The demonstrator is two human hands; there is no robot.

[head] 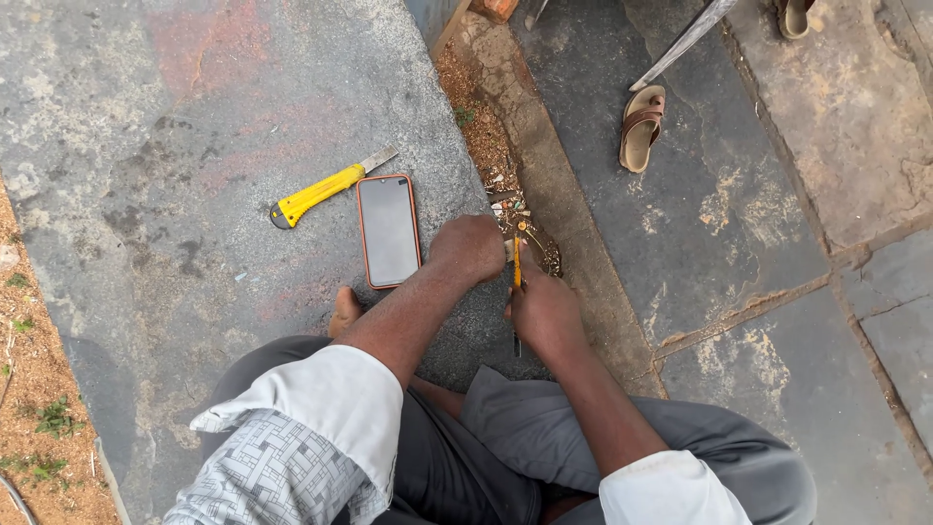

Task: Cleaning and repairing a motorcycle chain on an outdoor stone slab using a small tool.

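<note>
I sit on a grey stone slab. My right hand grips a thin yellow pencil-like stick that points up and away from me. My left hand is closed just left of the stick's upper end, seemingly on a small blade against it; what it holds is hidden. A smartphone in an orange case lies face up left of my left hand. A yellow utility knife with its blade out lies beyond the phone.
Wood shavings and debris fill the gap along the slab's right edge. A brown sandal lies on the lower paving to the right, a metal bar above it. Bare soil with weeds borders the slab at left.
</note>
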